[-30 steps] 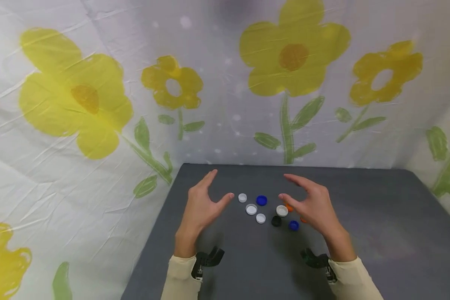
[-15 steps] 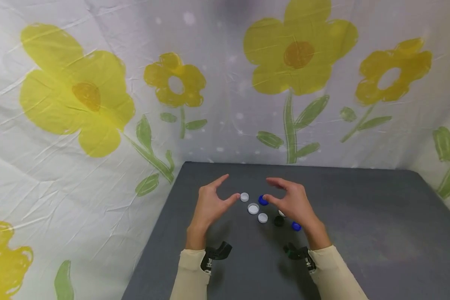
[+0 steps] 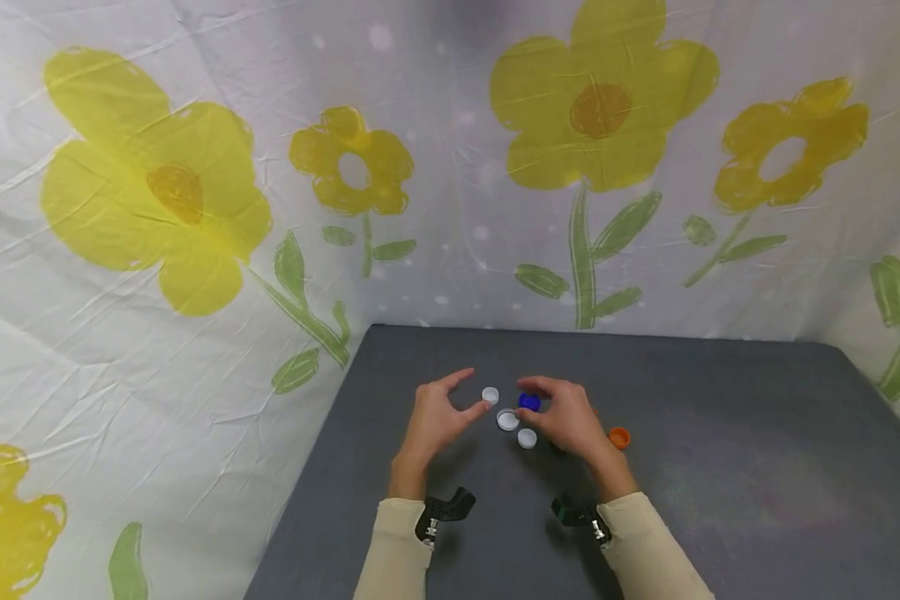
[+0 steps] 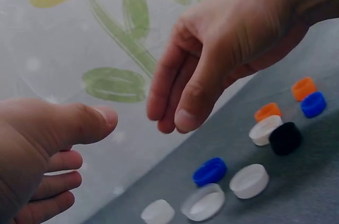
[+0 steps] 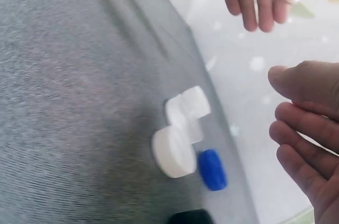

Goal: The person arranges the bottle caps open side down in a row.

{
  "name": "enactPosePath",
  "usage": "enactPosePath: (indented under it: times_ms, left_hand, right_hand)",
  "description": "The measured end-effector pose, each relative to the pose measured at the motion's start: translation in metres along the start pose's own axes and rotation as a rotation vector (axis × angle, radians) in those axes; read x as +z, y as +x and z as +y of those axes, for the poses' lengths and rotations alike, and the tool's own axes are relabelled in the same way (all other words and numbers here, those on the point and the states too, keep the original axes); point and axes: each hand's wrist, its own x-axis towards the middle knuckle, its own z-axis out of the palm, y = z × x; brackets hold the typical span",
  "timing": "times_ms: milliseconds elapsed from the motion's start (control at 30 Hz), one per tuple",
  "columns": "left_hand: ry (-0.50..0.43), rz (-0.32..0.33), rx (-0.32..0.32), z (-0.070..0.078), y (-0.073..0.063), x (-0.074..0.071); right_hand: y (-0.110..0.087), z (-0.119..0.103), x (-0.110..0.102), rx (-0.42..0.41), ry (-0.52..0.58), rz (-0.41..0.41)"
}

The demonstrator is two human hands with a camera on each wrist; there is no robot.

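Observation:
Several bottle caps lie on the grey table. My left hand point(image 3: 433, 421) hovers over the table with thumb and fingers spread apart, its thumb tip close to a small white cap point(image 3: 491, 396) in the head view. Facing it, my right hand point(image 3: 570, 421) is held above the caps, fingers loosely bent, with a gap between thumb and fingers. Behind that gap shows a blue cap point(image 3: 528, 402). Two more white caps, one wider point(image 3: 507, 420) and one smaller point(image 3: 527, 438), lie between the hands. Neither hand holds anything. The left wrist view also shows a black cap point(image 4: 285, 139).
An orange cap point(image 3: 618, 437) lies right of my right hand. In the left wrist view, a second blue cap point(image 4: 313, 104) and another white cap point(image 4: 265, 130) sit among the others. A flower-printed cloth point(image 3: 450, 250) hangs behind the table's far edge point(image 3: 645, 335).
Both hands have come closer together and sunk a little over the caps. My right hand has moved left, uncovering an orange cap. The caps appear to stay in place.

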Motion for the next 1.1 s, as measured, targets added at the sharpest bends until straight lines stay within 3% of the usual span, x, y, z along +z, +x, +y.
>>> enactPosePath:
  times_ms: [367, 633, 1100]
  left_hand:
    - [-0.047, -0.060, -0.007, -0.023, -0.001, 0.030]
    - [-0.019, -0.091, 0.038, -0.042, -0.003, 0.050]
    - [0.116, -0.090, 0.134, -0.046, 0.004, 0.065]
  right_hand:
    - [-0.002, 0.015, 0.026, 0.040, 0.010, -0.013]
    - [-0.001, 0.021, 0.036, 0.067, -0.067, 0.012]
    - [0.002, 0.023, 0.050, 0.090, -0.114, 0.050]
